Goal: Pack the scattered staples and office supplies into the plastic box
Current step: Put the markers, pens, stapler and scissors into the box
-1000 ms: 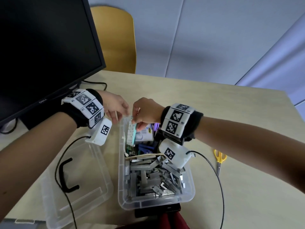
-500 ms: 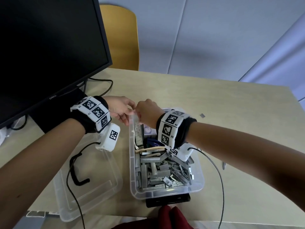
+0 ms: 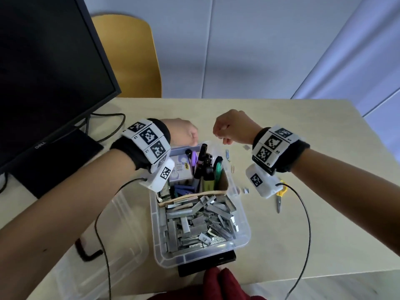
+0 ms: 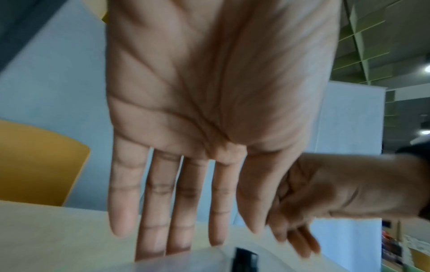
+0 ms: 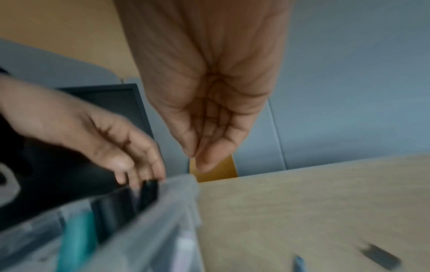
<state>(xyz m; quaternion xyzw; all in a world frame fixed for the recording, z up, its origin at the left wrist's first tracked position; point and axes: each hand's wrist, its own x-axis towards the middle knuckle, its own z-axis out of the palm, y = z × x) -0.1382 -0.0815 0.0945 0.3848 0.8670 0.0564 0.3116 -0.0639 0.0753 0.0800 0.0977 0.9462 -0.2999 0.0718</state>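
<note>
Staples (image 3: pixel 201 226) are filling the near half of the plastic box (image 3: pixel 243 215) sitting on the table (image 3: pixel 324 148). Left hand (image 3: pixel 184 132) is hovering flat, fingers straight, over its far rim; right hand (image 3: pixel 233 126), fingertips bunched, is gripping nothing visible.

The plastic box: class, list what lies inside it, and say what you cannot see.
Inside the plastic box: a heap of staple strips in the near part; beyond a cardboard divider, upright markers and a small purple-white carton. The heap covers whatever lies beneath it; the left hand hides the far corner.
</note>
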